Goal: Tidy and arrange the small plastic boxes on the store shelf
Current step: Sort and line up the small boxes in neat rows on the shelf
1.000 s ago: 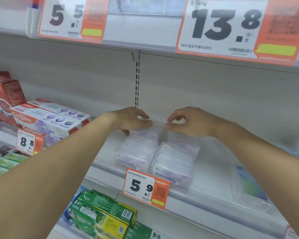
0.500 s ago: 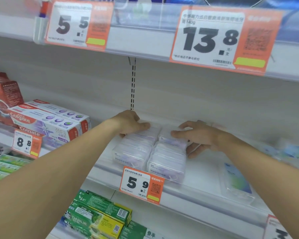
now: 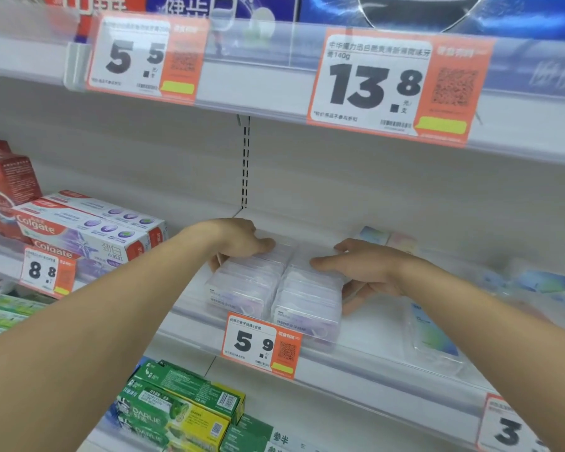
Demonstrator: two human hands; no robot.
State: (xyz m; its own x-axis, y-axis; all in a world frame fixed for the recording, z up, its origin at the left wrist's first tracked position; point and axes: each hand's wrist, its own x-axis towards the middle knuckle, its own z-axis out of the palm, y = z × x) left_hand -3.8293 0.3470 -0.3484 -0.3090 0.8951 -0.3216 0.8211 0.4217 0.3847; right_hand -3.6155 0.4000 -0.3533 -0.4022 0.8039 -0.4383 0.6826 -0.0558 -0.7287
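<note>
the left hand (image 3: 238, 243) curls over the back of the left row of boxes (image 3: 242, 285), thumb on top, gripping it. the right hand (image 3: 369, 272) clasps the right row (image 3: 307, 301) from its side, thumb across the top. both rows run front to back on the shelf (image 3: 372, 324), touching, behind the 5.9 tag (image 3: 261, 345).

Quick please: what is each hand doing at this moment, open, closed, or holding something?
Left hand: grip on the back of the left row of boxes.
Right hand: grip on the side of the right row of boxes.
</note>
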